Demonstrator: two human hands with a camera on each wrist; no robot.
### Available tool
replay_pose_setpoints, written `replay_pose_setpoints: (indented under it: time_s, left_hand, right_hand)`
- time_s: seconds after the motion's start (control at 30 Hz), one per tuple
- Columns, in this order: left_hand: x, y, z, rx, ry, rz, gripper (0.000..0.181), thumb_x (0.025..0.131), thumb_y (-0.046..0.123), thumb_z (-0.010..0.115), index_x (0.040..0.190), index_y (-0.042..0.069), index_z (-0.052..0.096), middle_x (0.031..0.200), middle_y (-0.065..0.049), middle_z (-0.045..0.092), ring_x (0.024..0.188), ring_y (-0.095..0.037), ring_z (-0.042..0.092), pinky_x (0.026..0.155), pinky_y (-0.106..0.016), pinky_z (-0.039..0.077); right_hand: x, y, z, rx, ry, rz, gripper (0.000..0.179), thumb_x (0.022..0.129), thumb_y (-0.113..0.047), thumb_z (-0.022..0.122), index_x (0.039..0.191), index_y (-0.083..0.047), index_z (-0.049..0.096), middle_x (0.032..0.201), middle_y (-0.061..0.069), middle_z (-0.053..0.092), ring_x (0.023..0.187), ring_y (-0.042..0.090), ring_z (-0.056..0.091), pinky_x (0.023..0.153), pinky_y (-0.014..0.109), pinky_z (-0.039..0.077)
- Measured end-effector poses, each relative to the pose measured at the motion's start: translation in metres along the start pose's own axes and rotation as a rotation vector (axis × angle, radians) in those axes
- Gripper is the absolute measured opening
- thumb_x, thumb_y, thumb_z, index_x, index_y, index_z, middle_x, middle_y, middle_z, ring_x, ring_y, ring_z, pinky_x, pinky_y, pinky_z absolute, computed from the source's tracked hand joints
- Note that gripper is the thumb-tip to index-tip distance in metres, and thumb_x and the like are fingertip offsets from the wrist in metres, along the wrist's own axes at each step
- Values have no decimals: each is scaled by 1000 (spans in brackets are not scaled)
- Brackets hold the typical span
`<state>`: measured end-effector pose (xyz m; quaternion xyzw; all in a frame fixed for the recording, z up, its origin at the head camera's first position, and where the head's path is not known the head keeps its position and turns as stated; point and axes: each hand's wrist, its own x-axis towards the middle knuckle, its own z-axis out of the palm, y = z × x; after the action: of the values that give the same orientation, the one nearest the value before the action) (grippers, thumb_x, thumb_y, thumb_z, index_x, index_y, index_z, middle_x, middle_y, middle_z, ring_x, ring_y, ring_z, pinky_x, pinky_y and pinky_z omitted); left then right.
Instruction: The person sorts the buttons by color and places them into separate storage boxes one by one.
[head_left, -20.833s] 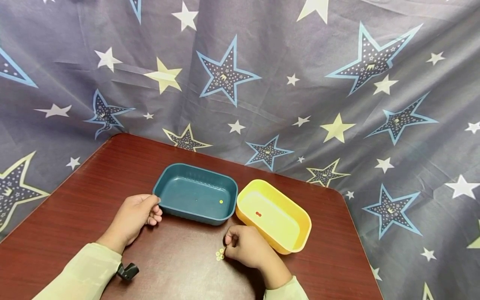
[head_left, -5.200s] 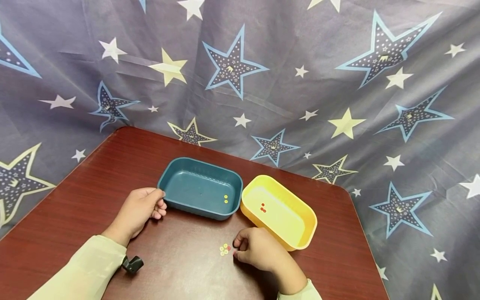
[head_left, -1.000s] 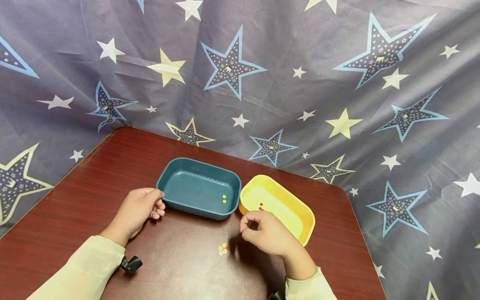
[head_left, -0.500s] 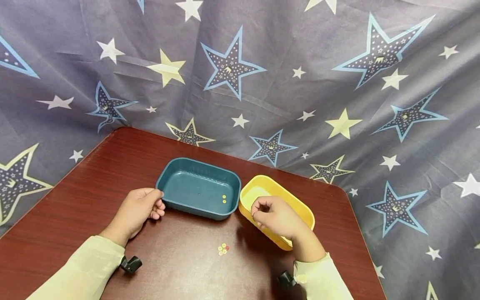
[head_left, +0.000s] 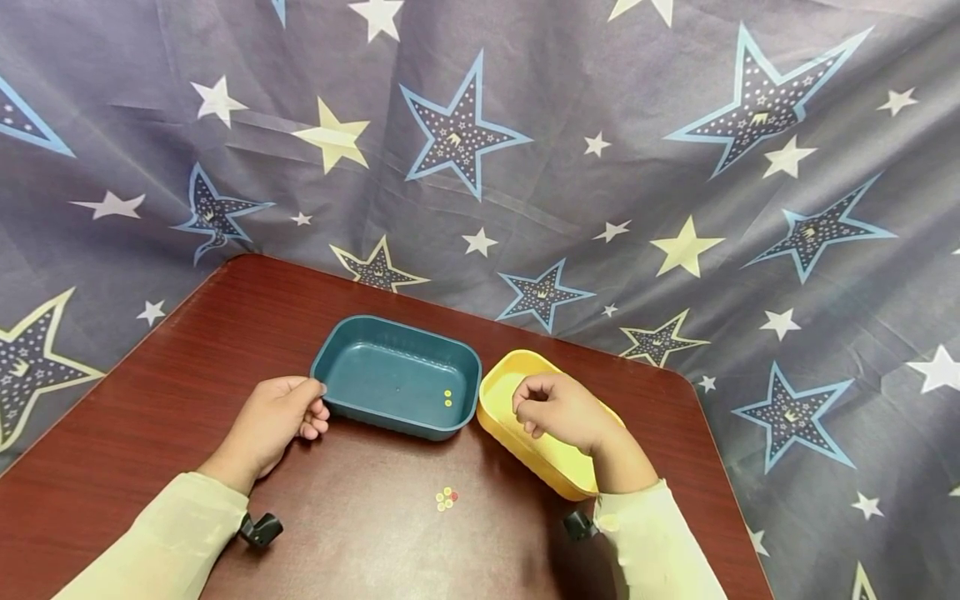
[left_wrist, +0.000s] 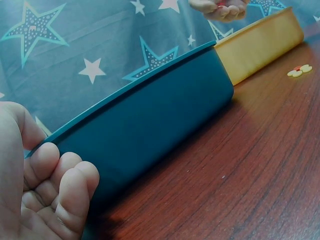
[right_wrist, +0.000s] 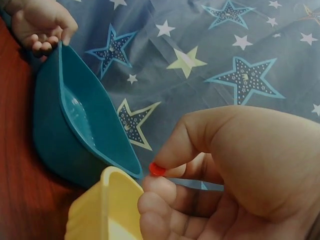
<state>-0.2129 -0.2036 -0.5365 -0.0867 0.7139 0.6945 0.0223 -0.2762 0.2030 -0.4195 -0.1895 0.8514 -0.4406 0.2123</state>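
My left hand (head_left: 277,425) pinches the near-left rim of the teal plastic bin (head_left: 390,419) between thumb and forefinger. Two yellow buttons (head_left: 447,403) lie on that bin's floor. My right hand (head_left: 558,410) hovers over the yellow bin (head_left: 525,446), thumb and fingertips pinching a small red button (right_wrist: 157,169), which shows in the right wrist view. The hand hides much of the yellow bin's inside in the head view, including any buttons there. On the table, several yellow buttons (head_left: 441,506) sit in a cluster with one red button (head_left: 454,497).
Both bins stand side by side, nearly touching, on a dark red wooden table (head_left: 360,517). A star-patterned curtain (head_left: 555,200) hangs behind the table. Black wrist mounts (head_left: 261,530) are on both sleeves.
From beside the button cluster, my right hand has risen to above the yellow bin. Since the earliest frame, the teal bin has gained a second yellow button. My left hand stays on its rim.
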Motion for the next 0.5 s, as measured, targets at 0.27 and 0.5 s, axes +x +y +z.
replay_pose_setpoints:
  time_s: [0.27,0.5]
  left_hand:
    - [1,0,0,-3,-3,-4,27,101,16,55,90,-7,66,73,-4,68,61,-15,69,56,-31,63]
    - [2,0,-1,22,-2,1,29,101,16,55,91,-9,65,73,-5,68,62,-15,70,57,-32,64]
  right_hand:
    - [12,1,-13,-2,-31,81,12,92,-8,64,93,2,71,79,15,69,66,22,64,65,32,61]
    - [26,11,-22,-29,-28,166,18,91,-11,65,96,6,70,81,13,70,68,20,63,65,32,60]
